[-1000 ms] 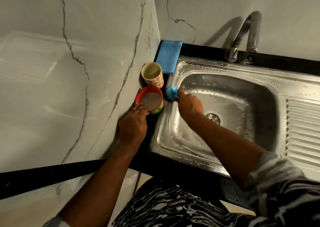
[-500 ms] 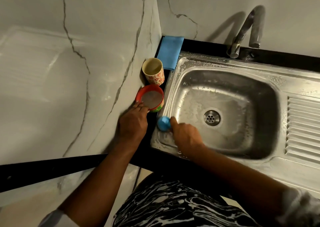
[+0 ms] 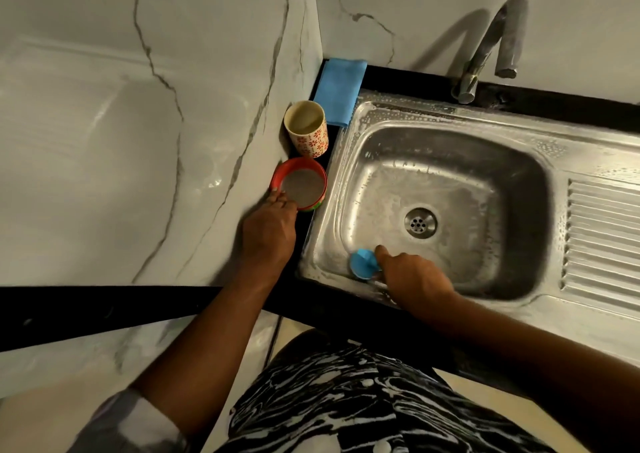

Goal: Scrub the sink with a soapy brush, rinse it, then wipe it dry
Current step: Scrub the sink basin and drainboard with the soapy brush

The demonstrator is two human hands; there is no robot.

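— From where does the camera look?
— From the person's head. It faces forward and steeply down onto the sink [image 3: 485,120], with the wall [image 3: 138,141] at the left.
— Is it near?
— Yes, at arm's length. The left hand [image 3: 268,234] and right hand [image 3: 415,276] reach in from below. The wide lens takes in the tap [image 3: 485,47] at the top. It is the only view.

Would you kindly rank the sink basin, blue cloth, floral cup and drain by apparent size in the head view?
1. sink basin
2. blue cloth and floral cup, too alike to rank
3. drain, smallest
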